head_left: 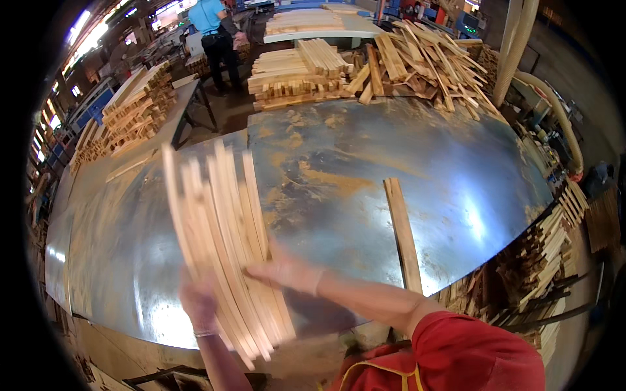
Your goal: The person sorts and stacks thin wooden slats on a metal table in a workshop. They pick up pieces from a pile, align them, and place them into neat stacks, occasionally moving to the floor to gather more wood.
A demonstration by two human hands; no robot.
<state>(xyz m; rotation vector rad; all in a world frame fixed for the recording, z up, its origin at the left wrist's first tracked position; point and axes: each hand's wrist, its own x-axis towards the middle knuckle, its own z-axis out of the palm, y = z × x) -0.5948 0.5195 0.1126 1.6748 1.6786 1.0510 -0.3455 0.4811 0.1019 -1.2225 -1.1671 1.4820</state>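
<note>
A bundle of long, thin wooden strips (225,234) stands tilted over the near left part of the metal-topped table (339,234), its ends uneven. My left hand (199,300) grips the bundle's left side near its lower half, blurred by motion. On the opposite side my right hand (280,267) is closed round the strips, its thumb lying across their face. Both hands squeeze the bundle between them. Right of it, a single wooden board (402,234) lies on the metal surface, reaching to the near edge.
Sawdust patches (336,181) streak the tabletop. At the far edge stand a neat stack of strips (297,75) and a loose heap of wood (424,65). Another stack (134,107) rests at the far left. A person in a blue shirt (208,19) stands beyond. More strips (544,267) lie below the right edge.
</note>
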